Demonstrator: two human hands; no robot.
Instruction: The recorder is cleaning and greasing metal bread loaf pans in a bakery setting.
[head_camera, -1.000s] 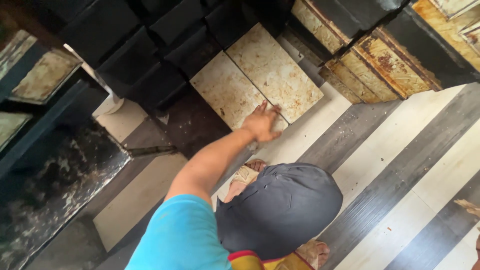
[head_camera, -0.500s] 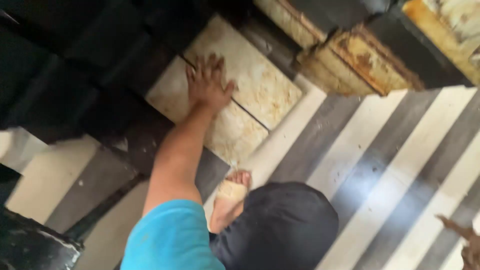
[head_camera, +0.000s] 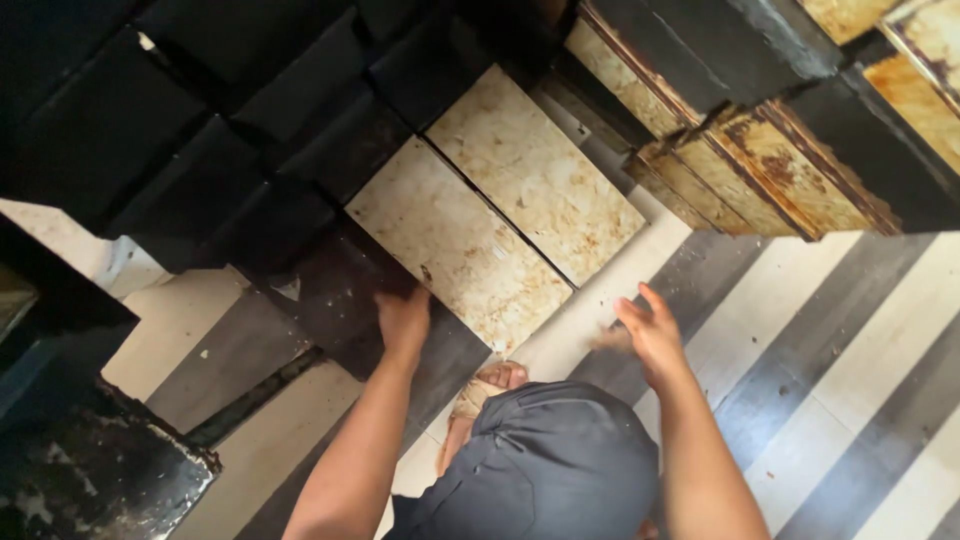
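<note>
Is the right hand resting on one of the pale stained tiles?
No, the right hand hovers open over the striped floor, beside the nearer pale tile.

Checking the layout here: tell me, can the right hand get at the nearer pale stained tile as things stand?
Probably yes. The right hand hovers open beside the nearer pale tile, with only bare striped floor between them; the left hand sits at its other corner.

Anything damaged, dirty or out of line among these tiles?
Yes. The two pale tiles are blotched with brown stains, and the stacked tiles at upper right look rusty and chipped at the edges. The left hand rests at a pale tile's corner; the right hand hovers open.
</note>
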